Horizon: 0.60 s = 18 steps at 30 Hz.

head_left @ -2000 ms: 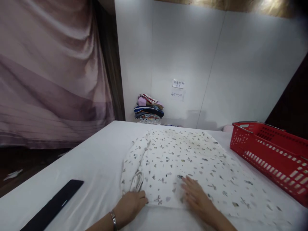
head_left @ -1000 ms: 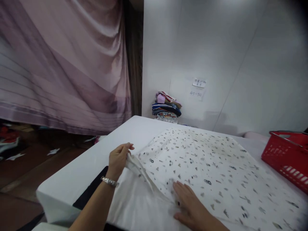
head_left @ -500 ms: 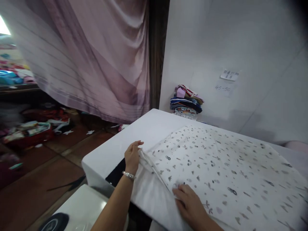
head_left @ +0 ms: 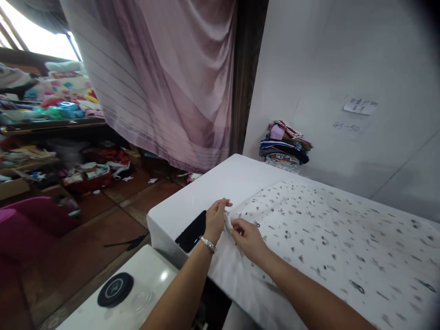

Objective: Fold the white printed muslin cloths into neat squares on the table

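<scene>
A white fabric (head_left: pixel 305 233) with small grey printed motifs lies spread over the white table (head_left: pixel 220 176). Its left edge is bunched up between my two hands. My left hand (head_left: pixel 215 220), with a silver bracelet at the wrist, grips the fabric at its left corner. Close beside it, my right hand (head_left: pixel 248 236) pinches the same edge with thumb and fingers curled. A black phone-like slab (head_left: pixel 192 230) lies on the table just left of my left hand, partly covered by the wrist. The fabric's near part hangs over the table's front edge.
A stack of folded cloths (head_left: pixel 285 144) stands at the back against the wall. A pale pink curtain (head_left: pixel 178 87) hangs behind the table. At lower left, a white surface (head_left: pixel 154 270) carries a round black object (head_left: pixel 116 289). A magenta chair (head_left: pixel 37 229) and cluttered boxes are further left.
My right hand has moved up along the fabric's edge to meet my left hand, and the edge is now bunched between them. The view has turned left.
</scene>
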Available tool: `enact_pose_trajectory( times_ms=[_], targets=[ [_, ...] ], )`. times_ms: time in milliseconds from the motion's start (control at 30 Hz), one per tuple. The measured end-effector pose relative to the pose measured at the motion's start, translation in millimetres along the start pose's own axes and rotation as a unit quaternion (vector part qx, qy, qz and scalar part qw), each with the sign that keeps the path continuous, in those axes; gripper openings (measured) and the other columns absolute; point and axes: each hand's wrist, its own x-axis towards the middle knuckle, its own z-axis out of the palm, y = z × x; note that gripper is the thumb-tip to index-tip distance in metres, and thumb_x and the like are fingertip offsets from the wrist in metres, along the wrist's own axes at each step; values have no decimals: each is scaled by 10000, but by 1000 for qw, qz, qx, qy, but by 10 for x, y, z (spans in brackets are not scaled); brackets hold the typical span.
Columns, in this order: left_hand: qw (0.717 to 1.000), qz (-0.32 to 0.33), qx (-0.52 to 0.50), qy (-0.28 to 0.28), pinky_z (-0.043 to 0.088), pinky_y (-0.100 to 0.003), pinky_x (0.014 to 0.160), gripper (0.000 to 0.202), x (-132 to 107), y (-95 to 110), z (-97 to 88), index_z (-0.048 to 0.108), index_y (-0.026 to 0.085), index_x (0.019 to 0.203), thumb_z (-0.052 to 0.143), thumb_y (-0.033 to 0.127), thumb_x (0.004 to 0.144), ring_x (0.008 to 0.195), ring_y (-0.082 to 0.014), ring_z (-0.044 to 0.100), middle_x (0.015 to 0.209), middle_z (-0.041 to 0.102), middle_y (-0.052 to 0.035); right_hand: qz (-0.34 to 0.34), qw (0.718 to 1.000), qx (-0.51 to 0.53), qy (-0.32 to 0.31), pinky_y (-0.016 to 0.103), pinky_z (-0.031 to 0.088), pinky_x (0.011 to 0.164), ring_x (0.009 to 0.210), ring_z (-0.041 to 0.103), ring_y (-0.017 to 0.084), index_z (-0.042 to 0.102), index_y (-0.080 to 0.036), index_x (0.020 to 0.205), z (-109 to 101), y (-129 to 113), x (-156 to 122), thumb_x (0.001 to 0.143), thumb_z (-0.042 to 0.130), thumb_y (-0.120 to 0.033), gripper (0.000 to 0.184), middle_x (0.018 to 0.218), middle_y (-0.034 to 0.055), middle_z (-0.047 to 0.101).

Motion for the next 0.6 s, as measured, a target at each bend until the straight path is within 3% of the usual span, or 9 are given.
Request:
enact_pose_trajectory(
  times_ms=[200,367,467,600],
  targets=[
    [998,6,-15,-67,408,-216,513,377,-57,-25,-130,614,149,911,503,484,780,572,-96,519,910,637,-68,66,982,178,10,220,342,550,564,411,99,562,-170,707,119,74,37,757,534,-300,142,587,-41,470],
    [989,29,-35,-139,435,-239,668,363,-150,-99,-359,581,185,1038,633,350,720,734,-126,547,864,625,-36,93,967,237,29,222,337,542,550,419,97,571,-165,716,119,83,51,739,570,-323,160,584,-40,491],
    [987,30,-44,-154,433,-272,778,322,-188,-170,-456,595,183,980,672,299,689,866,-154,547,930,610,-44,98,959,263,25,222,340,547,556,428,96,573,-165,714,143,81,41,731,584,-315,152,597,-39,502],
    [985,4,-36,-166,438,-281,748,229,-218,-190,-502,607,173,859,672,308,686,785,-142,546,829,603,-25,106,957,271,12,218,329,533,542,410,91,565,-166,672,147,55,14,708,607,-290,136,572,-48,475]
  ],
)
